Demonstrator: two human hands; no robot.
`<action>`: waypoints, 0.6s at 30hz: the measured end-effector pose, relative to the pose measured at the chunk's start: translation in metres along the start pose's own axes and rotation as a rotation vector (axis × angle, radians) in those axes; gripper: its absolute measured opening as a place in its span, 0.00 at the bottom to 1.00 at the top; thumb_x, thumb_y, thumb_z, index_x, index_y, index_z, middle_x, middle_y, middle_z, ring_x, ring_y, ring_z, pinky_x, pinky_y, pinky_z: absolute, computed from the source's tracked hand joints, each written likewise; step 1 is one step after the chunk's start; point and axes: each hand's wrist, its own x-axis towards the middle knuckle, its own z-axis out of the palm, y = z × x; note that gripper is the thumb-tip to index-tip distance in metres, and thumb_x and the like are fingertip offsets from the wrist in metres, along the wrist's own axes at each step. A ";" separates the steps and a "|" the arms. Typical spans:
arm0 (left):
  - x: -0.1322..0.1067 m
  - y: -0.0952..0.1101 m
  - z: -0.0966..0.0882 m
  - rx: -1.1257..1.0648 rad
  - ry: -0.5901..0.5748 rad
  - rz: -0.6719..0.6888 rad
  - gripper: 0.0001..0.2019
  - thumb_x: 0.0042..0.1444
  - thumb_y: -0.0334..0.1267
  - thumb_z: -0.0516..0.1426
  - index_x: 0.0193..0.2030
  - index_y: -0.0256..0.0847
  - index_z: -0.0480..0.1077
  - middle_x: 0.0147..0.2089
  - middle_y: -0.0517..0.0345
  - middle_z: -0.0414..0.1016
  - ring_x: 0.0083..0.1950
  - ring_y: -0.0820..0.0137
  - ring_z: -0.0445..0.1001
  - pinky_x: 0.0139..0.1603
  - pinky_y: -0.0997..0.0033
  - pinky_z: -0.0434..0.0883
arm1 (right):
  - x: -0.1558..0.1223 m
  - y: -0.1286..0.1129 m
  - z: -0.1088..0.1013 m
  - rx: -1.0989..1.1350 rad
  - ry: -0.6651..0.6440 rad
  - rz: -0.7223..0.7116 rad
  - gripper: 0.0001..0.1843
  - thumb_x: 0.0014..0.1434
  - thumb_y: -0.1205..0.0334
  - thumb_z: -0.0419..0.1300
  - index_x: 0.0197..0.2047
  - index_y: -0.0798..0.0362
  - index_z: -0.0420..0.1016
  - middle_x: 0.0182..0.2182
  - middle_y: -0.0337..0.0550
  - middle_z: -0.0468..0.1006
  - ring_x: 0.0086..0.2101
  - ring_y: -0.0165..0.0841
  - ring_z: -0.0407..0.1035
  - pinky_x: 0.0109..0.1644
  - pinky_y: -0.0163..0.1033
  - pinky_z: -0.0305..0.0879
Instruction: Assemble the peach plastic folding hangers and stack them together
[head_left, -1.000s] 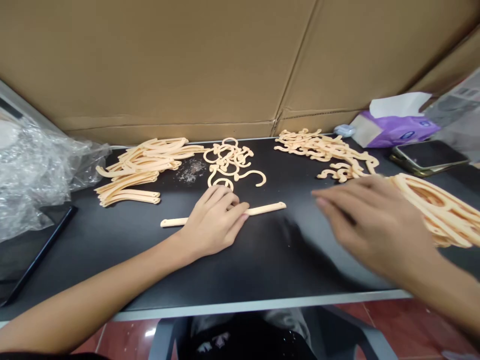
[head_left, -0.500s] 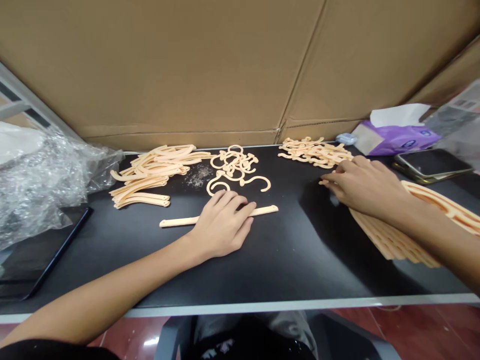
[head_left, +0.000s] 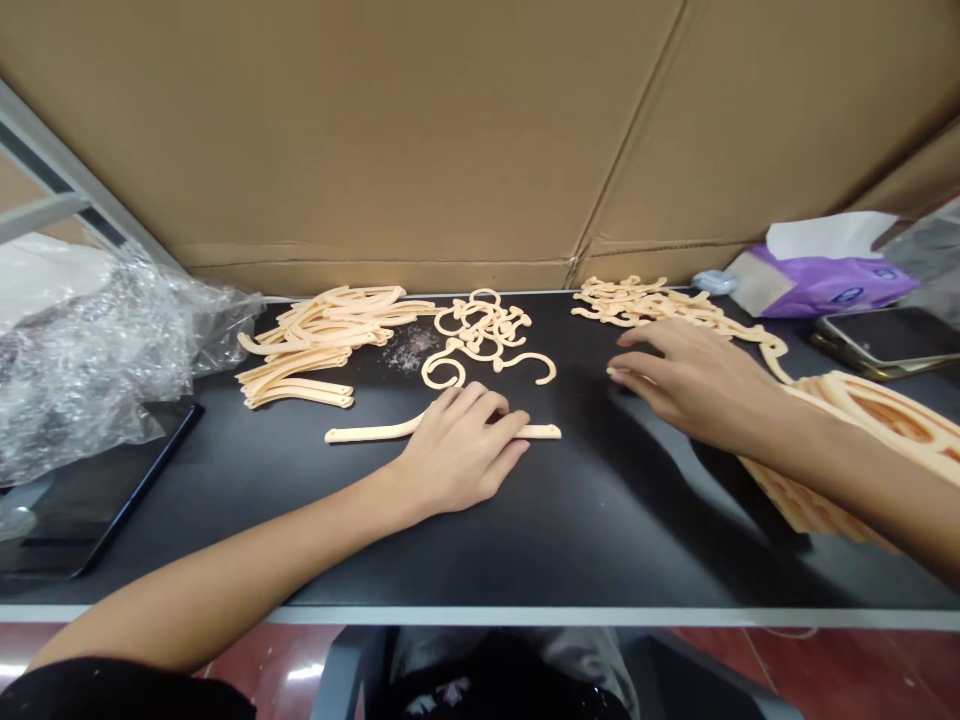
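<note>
My left hand [head_left: 465,448] is closed over a slim peach plastic bar [head_left: 367,434], shaped like a hanger arm and lying crosswise on the black table; both ends stick out past my fingers. Above it, a heap of hanger hooks [head_left: 532,362] lies loose. My right hand [head_left: 675,375] is raised over the table to the right, thumb and index finger close together. A pale tip shows at those fingertips, but whether it is a small part or a nail is unclear. Behind that hand is a pile of small wavy peach parts [head_left: 637,300].
More curved bars [head_left: 322,325] are piled at the back left. Large peach plastic pieces [head_left: 885,410] are stacked under my right forearm. Bubble wrap [head_left: 112,340] and a dark tablet [head_left: 112,500] are at left, a tissue pack [head_left: 825,280] and phone [head_left: 900,335] at right. Cardboard [head_left: 390,140] stands behind.
My right hand has come left from beside the pile of small parts, towards the middle of the table. My left hand stays on the bar. The view has shifted slightly.
</note>
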 end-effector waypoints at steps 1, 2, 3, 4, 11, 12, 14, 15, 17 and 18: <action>0.000 0.000 0.000 -0.009 -0.014 0.010 0.13 0.70 0.41 0.50 0.50 0.39 0.74 0.46 0.51 0.76 0.47 0.61 0.71 0.51 0.58 0.68 | 0.003 -0.006 -0.003 0.015 0.015 -0.006 0.15 0.69 0.58 0.53 0.41 0.53 0.81 0.47 0.54 0.77 0.47 0.45 0.70 0.49 0.51 0.66; 0.001 0.000 -0.001 -0.015 -0.024 0.023 0.13 0.71 0.40 0.50 0.49 0.40 0.74 0.46 0.51 0.76 0.47 0.61 0.70 0.50 0.59 0.68 | 0.007 -0.012 -0.006 0.036 0.027 -0.017 0.14 0.69 0.59 0.53 0.42 0.54 0.80 0.48 0.55 0.77 0.48 0.45 0.70 0.51 0.52 0.67; 0.001 0.000 -0.001 -0.018 -0.032 0.034 0.13 0.71 0.39 0.49 0.47 0.39 0.74 0.45 0.52 0.76 0.47 0.62 0.70 0.49 0.60 0.68 | 0.011 -0.018 -0.010 0.062 0.042 -0.027 0.14 0.69 0.60 0.53 0.43 0.54 0.79 0.49 0.55 0.78 0.50 0.46 0.70 0.52 0.53 0.67; 0.001 0.000 -0.001 -0.020 -0.036 0.043 0.13 0.71 0.38 0.49 0.45 0.39 0.74 0.44 0.52 0.76 0.47 0.62 0.70 0.48 0.61 0.68 | 0.016 -0.024 -0.013 0.094 0.062 -0.033 0.13 0.69 0.60 0.54 0.45 0.54 0.79 0.49 0.55 0.78 0.50 0.46 0.70 0.54 0.53 0.67; 0.001 -0.002 0.002 -0.070 -0.025 0.017 0.10 0.70 0.34 0.49 0.41 0.36 0.70 0.43 0.50 0.77 0.46 0.62 0.72 0.42 0.62 0.70 | 0.048 -0.068 -0.041 0.202 0.217 0.000 0.10 0.69 0.62 0.53 0.45 0.48 0.76 0.44 0.48 0.82 0.48 0.43 0.74 0.54 0.52 0.68; 0.001 -0.002 0.002 -0.070 -0.016 0.006 0.10 0.70 0.34 0.50 0.41 0.36 0.70 0.42 0.50 0.76 0.45 0.62 0.72 0.42 0.62 0.70 | 0.050 -0.074 -0.043 0.199 0.231 0.028 0.10 0.70 0.61 0.53 0.44 0.48 0.76 0.42 0.47 0.82 0.46 0.42 0.75 0.53 0.51 0.68; 0.000 -0.003 0.002 -0.070 0.005 -0.015 0.09 0.69 0.34 0.50 0.41 0.37 0.70 0.41 0.50 0.76 0.43 0.63 0.72 0.40 0.62 0.70 | 0.053 -0.084 -0.042 0.207 0.250 0.083 0.11 0.70 0.59 0.53 0.42 0.47 0.77 0.38 0.45 0.82 0.40 0.40 0.75 0.50 0.49 0.69; 0.000 -0.003 0.002 -0.068 0.016 -0.022 0.08 0.69 0.34 0.50 0.41 0.37 0.70 0.41 0.50 0.76 0.41 0.63 0.72 0.39 0.62 0.70 | 0.053 -0.087 -0.040 0.225 0.256 0.107 0.11 0.70 0.58 0.53 0.42 0.47 0.77 0.37 0.44 0.82 0.38 0.39 0.75 0.48 0.48 0.69; -0.001 -0.003 0.003 -0.062 0.038 -0.025 0.08 0.68 0.34 0.51 0.41 0.37 0.70 0.40 0.51 0.76 0.40 0.63 0.72 0.38 0.63 0.70 | 0.050 -0.093 -0.033 0.290 0.273 0.140 0.12 0.70 0.57 0.54 0.42 0.47 0.78 0.35 0.44 0.82 0.35 0.36 0.74 0.45 0.44 0.69; -0.002 -0.003 0.004 -0.056 0.052 -0.023 0.08 0.68 0.34 0.51 0.41 0.37 0.70 0.39 0.51 0.77 0.40 0.63 0.73 0.38 0.63 0.70 | 0.049 -0.094 -0.029 0.331 0.279 0.153 0.11 0.70 0.57 0.54 0.42 0.47 0.79 0.35 0.43 0.81 0.34 0.35 0.74 0.43 0.42 0.69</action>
